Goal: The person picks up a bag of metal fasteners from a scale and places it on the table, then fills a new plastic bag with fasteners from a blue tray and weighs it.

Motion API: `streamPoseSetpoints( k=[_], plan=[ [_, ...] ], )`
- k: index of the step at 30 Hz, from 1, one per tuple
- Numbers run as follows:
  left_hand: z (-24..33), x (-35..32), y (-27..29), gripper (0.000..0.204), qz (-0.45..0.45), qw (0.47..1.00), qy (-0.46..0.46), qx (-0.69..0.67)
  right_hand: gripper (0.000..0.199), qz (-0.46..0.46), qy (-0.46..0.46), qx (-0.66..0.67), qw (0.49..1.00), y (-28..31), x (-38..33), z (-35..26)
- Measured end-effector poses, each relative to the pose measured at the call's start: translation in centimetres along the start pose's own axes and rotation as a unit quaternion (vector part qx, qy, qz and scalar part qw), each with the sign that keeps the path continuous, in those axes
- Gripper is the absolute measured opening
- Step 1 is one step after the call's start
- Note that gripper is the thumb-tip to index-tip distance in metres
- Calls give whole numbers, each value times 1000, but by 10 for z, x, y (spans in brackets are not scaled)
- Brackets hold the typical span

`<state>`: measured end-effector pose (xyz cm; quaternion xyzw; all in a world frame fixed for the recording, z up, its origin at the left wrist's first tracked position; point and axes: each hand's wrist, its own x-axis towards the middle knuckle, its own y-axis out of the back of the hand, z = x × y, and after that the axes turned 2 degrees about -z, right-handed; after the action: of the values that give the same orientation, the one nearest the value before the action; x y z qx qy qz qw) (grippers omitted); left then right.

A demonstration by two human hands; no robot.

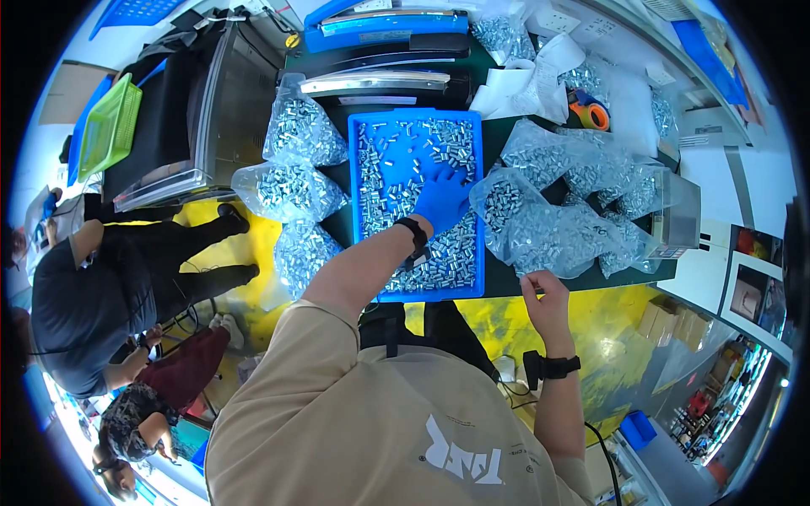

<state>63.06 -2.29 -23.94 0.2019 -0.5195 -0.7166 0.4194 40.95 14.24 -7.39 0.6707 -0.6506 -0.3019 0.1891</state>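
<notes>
My left hand (442,201), in a blue glove, lies over the right side of a blue plastic tray (353,202), fingers spread among loose metal pieces. The pieces (451,257) are short, silvery cylinders; their exact kind is too small to tell. They cover much of the tray, thinning out toward its upper left middle, where blue bottom shows. My bare right hand (548,305) is at the table's front edge with its fingers curled in. Its fingertips are close to the lower edge of a clear plastic bag (548,240) of metal pieces; whether they grip anything is hidden.
Filled clear bags (295,190) stand left of the tray; several more (540,156) crowd its right. Behind are long dark and blue holders (384,32), white paper (531,84) and an orange tape roll (593,114). Two people (93,295) are at the left, beside a metal cabinet (232,110).
</notes>
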Motion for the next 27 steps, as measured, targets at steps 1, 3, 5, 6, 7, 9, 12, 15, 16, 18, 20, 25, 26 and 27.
streamPoseSetpoints(
  k=[1, 3, 5, 6, 7, 9, 12, 15, 16, 18, 20, 25, 26, 27],
  plan=[
    [1, -4, 2, 32, 0, 1000, 1, 0, 8, -6, 6, -9, 1000, 1, 0, -1],
    [-3, -13, 9, 30, -21, 999, 10, -25, 8, -13, 15, -15, 1000, 0, 2, -3],
    [-9, -24, 15, 29, -32, 999, 13, -37, 8, -9, 22, -16, 1000, 1, 0, -3],
    [-13, -32, 18, 30, -57, 998, 10, -31, 9, -6, 24, -17, 1000, 1, -1, -2],
    [-19, -39, 22, 31, -83, 996, 8, -24, 9, -6, 26, -15, 1000, 0, -1, -3],
    [-27, -43, 29, 32, -109, 994, 6, -16, 8, -3, 34, -15, 999, -3, -1, -7],
    [-41, -33, 41, 35, 54, 996, 63, -12, 7, 1, 49, -18, 999, -6, 1, -13],
    [-44, -37, 30, 43, 39, 998, 47, -19, 5, 4, 72, -23, 997, -10, 8, -21],
    [-43, -40, 27, 47, 31, 999, 39, -22, 4, 18, 94, -23, 995, -12, 12, -24],
    [-27, -47, 27, 55, -4, 999, 35, -15, 6, 47, 136, -22, 989, -17, 20, -29],
    [-5, -55, 28, 71, -67, 998, 12, -7, 8, 51, 118, -35, 991, -19, 23, -37],
    [11, -71, 36, 86, -124, 991, 15, 47, 16, 38, 109, -132, 984, -25, 27, -34],
    [13, -71, 36, 87, -129, 990, 22, 50, 18, 32, 122, -172, 977, -26, 27, -30],
    [15, -72, 36, 87, -135, 989, 29, 52, 18, 33, 122, -172, 977, -28, 25, -27]
  ],
)
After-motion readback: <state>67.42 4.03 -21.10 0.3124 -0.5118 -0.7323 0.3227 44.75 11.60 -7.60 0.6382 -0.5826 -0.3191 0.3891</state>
